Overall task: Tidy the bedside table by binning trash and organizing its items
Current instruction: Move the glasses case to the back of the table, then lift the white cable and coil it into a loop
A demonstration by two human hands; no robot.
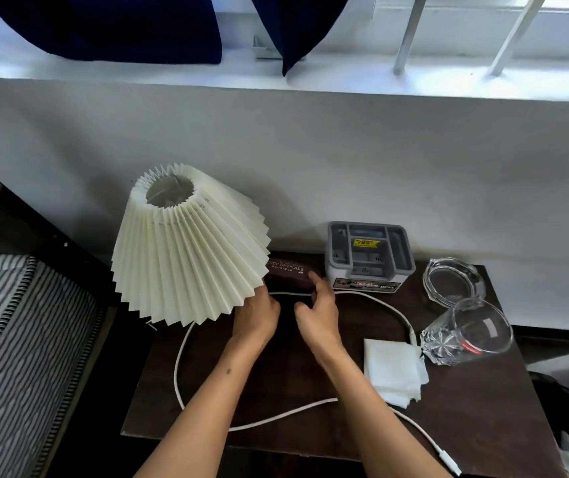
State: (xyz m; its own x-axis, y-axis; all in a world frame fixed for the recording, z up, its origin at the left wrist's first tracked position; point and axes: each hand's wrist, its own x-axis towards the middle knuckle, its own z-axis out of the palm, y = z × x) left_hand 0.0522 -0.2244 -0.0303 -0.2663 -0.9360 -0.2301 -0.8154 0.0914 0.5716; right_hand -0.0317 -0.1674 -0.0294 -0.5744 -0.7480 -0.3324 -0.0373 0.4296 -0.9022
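Note:
A dark wooden bedside table (483, 408) holds a tilted cream pleated lamp shade (186, 250) at its back left. A maroon glasses case (285, 269) lies just behind it. A white cable (179, 357) loops over the tabletop and ends in a plug (450, 464) at the front edge. My left hand (255, 319) reaches under the shade's rim, where its fingertips are hidden. My right hand (317, 312) has its fingers apart, with the index finger touching the case's right end and the thumb near the cable.
A grey compartment organizer (367, 250) stands against the wall. A glass dish (454, 277) and a tipped glass tumbler (472, 332) sit at the right, with folded white tissue (393, 370) in front. A striped mattress (17, 322) lies to the left.

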